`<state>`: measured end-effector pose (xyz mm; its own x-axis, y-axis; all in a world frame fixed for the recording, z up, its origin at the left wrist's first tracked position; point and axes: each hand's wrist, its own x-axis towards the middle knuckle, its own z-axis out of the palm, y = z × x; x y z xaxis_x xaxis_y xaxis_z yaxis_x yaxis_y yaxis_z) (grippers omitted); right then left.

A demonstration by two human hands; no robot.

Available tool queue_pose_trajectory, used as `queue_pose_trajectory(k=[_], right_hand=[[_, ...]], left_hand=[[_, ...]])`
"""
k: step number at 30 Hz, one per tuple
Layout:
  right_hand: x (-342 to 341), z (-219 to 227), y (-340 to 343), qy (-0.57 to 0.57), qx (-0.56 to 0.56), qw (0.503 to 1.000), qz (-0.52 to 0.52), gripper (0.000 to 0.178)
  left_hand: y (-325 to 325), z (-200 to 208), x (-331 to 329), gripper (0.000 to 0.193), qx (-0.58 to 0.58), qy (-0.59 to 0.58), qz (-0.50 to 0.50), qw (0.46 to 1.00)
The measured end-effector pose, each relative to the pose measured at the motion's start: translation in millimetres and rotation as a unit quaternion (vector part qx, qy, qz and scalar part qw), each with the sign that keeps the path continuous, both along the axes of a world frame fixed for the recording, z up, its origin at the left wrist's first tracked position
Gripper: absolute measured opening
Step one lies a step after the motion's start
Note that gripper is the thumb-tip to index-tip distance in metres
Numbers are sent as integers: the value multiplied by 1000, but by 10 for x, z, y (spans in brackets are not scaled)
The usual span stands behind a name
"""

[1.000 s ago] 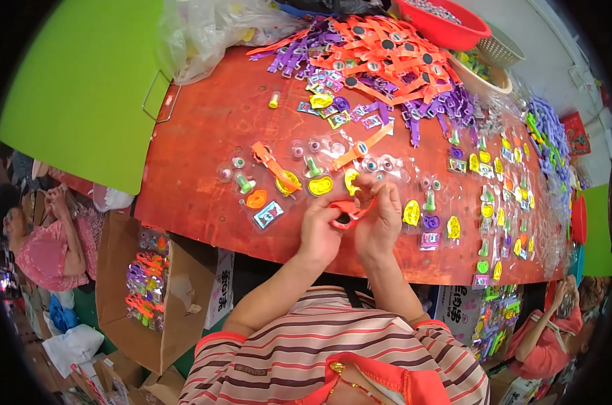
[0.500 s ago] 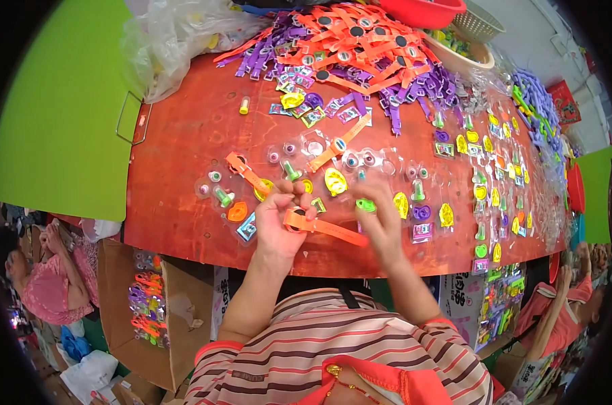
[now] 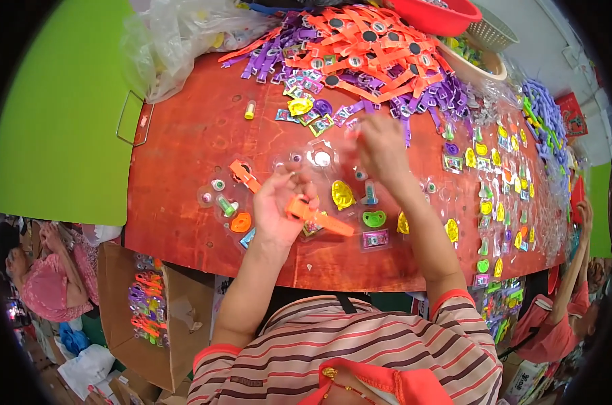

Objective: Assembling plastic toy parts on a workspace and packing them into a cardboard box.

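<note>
My left hand is closed around an orange toy watch, its strap sticking out to the right. Farther forward, my right hand is blurred, fingers drawn together; a reddish-orange smear shows beside them, and what they hold is hidden. Between my arms lie a yellow toy piece, a green pacifier-shaped toy, a small tube and a purple sachet in clear plastic trays. Left of my left hand, another orange watch lies beside a tray with eyeball pieces, a green tube and an orange piece.
A large heap of orange watches over purple straps covers the back of the red table. Filled trays stand in rows at right. A plastic bag, red basin and open carton surround it. Other people sit at both sides.
My right hand has left the green pacifier-shaped toy and moved forward. The orange watch that lay in front of my hands no longer shows there. My left hand still holds its watch.
</note>
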<state>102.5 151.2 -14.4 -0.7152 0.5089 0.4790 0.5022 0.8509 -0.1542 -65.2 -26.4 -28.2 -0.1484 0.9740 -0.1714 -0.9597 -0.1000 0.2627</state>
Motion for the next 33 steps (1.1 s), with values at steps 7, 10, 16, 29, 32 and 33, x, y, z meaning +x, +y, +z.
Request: queue_pose_trajectory(k=[7,10,16,29,32,33], right_hand=[[-41,411,-434,32,-99,994,-45,61],[-78,306,-905,90,-314,941,88,58],[-122,-66,-762,178,-267,947,-7,48],[-421,-264,-824,-27,-200,972,-123,33],[-363,-273,-820,-60,-62,990,-113,34],[-353,-263,-820,-59,-59,990,-116,34]], left_hand=[[569,-89,-125,28,-27,-11,-32,999],[688,-98,-146,27,-88,-28,-12,996],[797,71,-90,30,-84,301,171,934],[470,-266,14,43,-33,956,73,282],[471,-263,52,44,-36,958,56,280],[470,-267,45,45,-37,961,48,270]])
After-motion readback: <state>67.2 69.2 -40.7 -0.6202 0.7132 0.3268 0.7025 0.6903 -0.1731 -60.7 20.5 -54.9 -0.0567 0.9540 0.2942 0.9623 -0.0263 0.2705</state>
